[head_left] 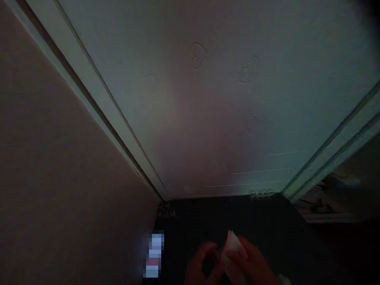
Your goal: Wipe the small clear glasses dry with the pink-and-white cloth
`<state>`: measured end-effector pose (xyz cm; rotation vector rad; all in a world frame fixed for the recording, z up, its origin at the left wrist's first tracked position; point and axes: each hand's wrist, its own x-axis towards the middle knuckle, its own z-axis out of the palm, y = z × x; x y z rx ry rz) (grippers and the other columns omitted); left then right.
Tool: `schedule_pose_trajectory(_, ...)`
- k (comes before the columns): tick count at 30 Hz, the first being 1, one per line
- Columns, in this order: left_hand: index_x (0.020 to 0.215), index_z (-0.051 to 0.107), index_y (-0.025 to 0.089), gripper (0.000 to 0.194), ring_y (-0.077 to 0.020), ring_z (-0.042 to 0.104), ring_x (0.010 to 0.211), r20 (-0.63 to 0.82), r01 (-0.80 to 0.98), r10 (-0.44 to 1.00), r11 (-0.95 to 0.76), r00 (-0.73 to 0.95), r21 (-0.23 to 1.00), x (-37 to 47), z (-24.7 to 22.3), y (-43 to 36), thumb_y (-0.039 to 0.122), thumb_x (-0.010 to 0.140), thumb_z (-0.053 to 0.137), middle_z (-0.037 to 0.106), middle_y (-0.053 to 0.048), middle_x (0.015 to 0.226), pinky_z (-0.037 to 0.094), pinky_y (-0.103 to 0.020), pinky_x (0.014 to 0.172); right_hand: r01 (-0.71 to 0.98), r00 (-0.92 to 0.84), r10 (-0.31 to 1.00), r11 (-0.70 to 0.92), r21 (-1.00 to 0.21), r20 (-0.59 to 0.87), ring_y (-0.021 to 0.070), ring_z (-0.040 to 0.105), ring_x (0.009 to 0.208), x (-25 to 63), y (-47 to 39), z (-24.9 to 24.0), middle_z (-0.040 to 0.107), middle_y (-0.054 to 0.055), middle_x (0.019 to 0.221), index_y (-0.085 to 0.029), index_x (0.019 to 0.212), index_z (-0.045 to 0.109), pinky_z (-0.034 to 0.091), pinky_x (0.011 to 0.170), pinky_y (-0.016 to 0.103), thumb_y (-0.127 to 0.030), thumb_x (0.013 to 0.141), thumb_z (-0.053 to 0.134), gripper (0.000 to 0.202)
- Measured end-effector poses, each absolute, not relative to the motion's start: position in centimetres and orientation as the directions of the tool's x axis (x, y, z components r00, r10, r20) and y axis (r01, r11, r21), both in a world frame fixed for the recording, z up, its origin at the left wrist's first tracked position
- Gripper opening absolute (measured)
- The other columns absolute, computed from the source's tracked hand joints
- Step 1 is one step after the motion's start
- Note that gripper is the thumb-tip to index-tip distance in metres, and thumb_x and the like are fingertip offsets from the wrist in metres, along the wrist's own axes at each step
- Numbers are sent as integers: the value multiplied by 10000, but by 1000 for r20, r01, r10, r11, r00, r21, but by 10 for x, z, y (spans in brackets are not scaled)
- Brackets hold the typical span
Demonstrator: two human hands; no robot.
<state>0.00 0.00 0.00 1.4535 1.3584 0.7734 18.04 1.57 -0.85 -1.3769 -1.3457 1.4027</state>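
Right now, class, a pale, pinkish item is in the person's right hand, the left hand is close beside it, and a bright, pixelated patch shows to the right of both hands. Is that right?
Not quite: the head view shows the bright, pixelated patch to the left of both hands. The pale, pinkish item is in the right hand, with the left hand close beside it.

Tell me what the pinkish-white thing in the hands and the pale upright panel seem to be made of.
The pinkish-white thing looks like matte cloth or paper, given its folded, pointed edge; the dim picture leaves which open. The pale upright panel could be painted wood or coated board, smooth with a faint sheen, as light spreads softly across it.
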Motion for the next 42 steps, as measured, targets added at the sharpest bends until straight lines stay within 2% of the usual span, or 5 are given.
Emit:
schedule_pose_trajectory(11,863,572,176,259,-168,552,708,-263,148,948,239,178,960,9,30,-1,422,793,536,600,-9,730,421,-265,663,309,-108,987,-82,-947,-120,180,519,619,175,17,20,577,10,642,-186,662,562,418,576,276,-368,676,558,182)
schedule_pose_trajectory(21,672,486,201,446,-155,456,616,-290,100,937,276,195,956,13,44,1,612,826,403,485,30,584,372,-280,642,273,-177,983,-6,-962,-57,176,525,634,177,15,16,580,14,675,-175,723,582,419,589,280,-353,758,532,188)
schedule_pose_trajectory(30,528,499,203,589,-175,498,610,-287,130,934,264,212,956,13,44,1,584,894,238,507,-7,557,388,-311,693,336,-204,978,110,-935,41,179,554,662,175,15,19,618,29,723,-188,745,599,433,625,285,-294,764,530,128)
schedule_pose_trajectory(37,999,567,201,347,-175,558,723,-195,126,981,193,3,973,9,46,-1,482,796,556,596,-2,769,443,-283,680,244,-162,987,24,-970,-16,194,571,690,176,16,24,633,34,734,-175,778,622,446,644,299,-335,761,540,181)
schedule_pose_trajectory(42,1010,602,203,304,-200,607,817,-141,247,990,130,29,960,5,44,-2,264,715,648,669,-28,844,456,-318,783,98,-122,986,-101,-990,-113,187,568,680,175,15,25,627,34,737,-156,806,606,464,623,288,-374,782,518,236)
